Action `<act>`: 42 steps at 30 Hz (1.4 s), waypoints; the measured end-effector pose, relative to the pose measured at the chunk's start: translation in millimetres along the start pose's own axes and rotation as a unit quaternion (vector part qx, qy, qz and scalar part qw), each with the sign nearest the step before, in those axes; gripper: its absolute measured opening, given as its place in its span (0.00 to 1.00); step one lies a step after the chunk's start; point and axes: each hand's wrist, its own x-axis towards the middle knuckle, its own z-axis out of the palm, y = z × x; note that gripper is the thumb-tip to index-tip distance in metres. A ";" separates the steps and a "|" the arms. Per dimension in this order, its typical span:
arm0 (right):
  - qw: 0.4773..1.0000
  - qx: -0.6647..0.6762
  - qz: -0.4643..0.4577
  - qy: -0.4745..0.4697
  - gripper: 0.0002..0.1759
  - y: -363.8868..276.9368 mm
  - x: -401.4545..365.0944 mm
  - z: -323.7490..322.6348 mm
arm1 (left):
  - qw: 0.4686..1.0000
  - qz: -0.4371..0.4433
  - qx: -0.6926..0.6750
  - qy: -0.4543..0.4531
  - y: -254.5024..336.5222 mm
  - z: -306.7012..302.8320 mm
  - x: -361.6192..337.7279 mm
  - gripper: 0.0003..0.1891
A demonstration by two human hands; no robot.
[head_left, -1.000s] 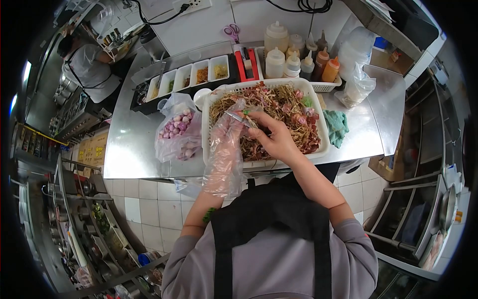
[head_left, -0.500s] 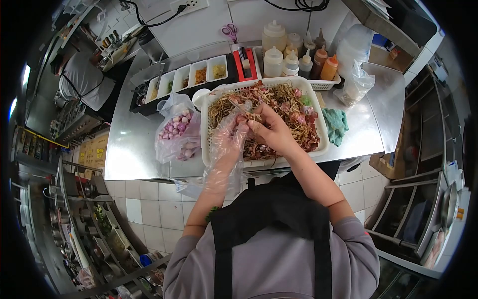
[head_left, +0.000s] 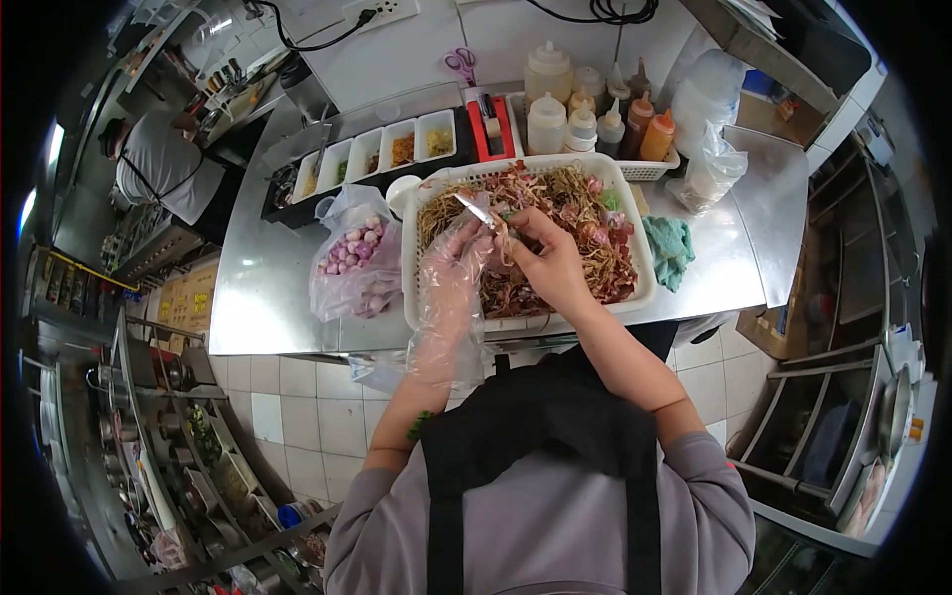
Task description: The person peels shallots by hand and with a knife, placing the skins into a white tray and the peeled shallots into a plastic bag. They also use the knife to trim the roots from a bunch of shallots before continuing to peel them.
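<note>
A small knife (head_left: 478,211) points up and to the left over the white basket (head_left: 643,248), its blade bare. The fingers of my right hand (head_left: 547,260) are closed round its handle end. My left hand (head_left: 453,266), in a loose clear plastic glove, is closed right beside the blade; what it holds is mostly hidden, with a bit of reddish skin between the hands. Dry shallot skins and roots (head_left: 585,223) fill the basket. Left of it, a clear plastic bag (head_left: 332,297) holds several peeled purple shallots (head_left: 352,248).
Behind the basket stand white ingredient trays (head_left: 402,147), a red holder (head_left: 489,129) and several sauce bottles (head_left: 547,124). A green cloth (head_left: 670,253) and a tied plastic bag (head_left: 711,169) lie to the right. A co-worker (head_left: 164,164) stands at the far left.
The knife blade now shows clearly, angled up-left above the basket. Both hands have shifted slightly, and my right fingers have turned. The co-worker's head and arm have come into fuller view.
</note>
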 end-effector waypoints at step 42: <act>0.984 0.027 0.086 -0.151 0.23 -8.3 1.7 -10.7 | 0.995 0.021 -0.061 -0.076 6.2 -14.6 8.6 0.17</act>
